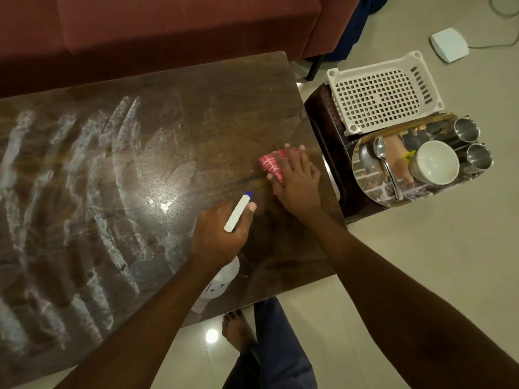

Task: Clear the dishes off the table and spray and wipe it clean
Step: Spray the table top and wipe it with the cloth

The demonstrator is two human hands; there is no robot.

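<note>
In the head view, your left hand (222, 234) was curled round the neck of the spray bottle (237, 214), its blue nozzle pointing away from you over the tabletop (196, 108). Your right hand (295, 181) lay flat, fingers straight, pressing the red cloth (271, 164) down near the right edge. The dishes were already off: the steel plate (370, 181) with the spoon (387, 167) and the white bowl (435, 162) sat on the low side table (323, 119), beside two steel cups (467, 130) and a white basket (384, 94).

The risks, as I judged them:

- A wipe carried past the right edge could have knocked the plate, which stood just beside it.
- The white streaks (64, 169) covered the far left half (well apart from the cloth), so they could have dried into marks before you reached them.
- Another squeeze with the nozzle aimed that way could have wetted the sofa (168, 29) behind.
- The bottle hung over the near edge, where a loose grip could have dropped it to the floor.
</note>
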